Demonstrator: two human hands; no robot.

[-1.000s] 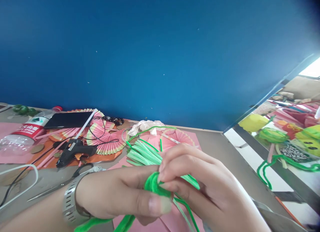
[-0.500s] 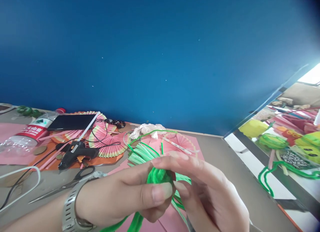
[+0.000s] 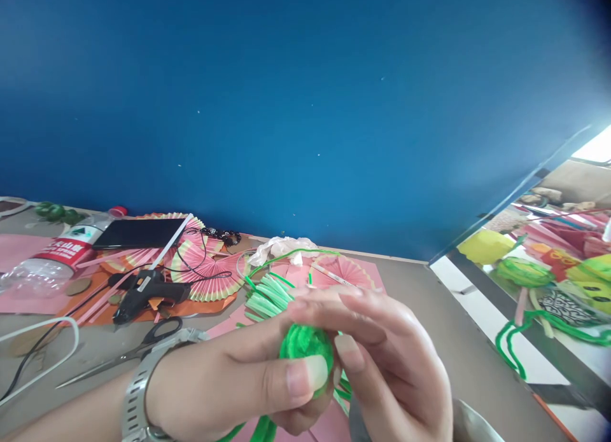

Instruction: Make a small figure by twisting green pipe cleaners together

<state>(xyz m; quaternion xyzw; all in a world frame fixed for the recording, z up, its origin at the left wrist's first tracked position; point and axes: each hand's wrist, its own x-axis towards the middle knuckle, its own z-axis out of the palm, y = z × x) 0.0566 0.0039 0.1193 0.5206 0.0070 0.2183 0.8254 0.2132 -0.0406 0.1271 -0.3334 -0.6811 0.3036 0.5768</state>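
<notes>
A round coil of bright green pipe cleaner [image 3: 305, 343] sits between my two hands. My left hand [image 3: 224, 378], with a watch [image 3: 136, 391] on the wrist, pinches it, the thumb across its front. My right hand [image 3: 401, 359] curves round the far and right side, fingertips and thumb against the coil. Green pipe-cleaner ends [image 3: 263, 429] hang below my left hand. Behind lies a bundle of pale green pipe cleaners [image 3: 270, 297], partly hidden by my fingers, on pink paper [image 3: 367, 273].
At the left are scissors [image 3: 119, 359], a black glue gun [image 3: 147, 294], a plastic bottle [image 3: 60, 254], a phone [image 3: 138, 233] and folded paper fans [image 3: 210, 270]. A marker [image 3: 331, 275] lies behind my hands. A blue panel [image 3: 305, 124] rises behind. Craft pieces [image 3: 525, 272] are at the right.
My right hand has shifted slightly left and closed nearer round the coil. The coil has turned and shows more of its rounded face. My left hand has barely moved.
</notes>
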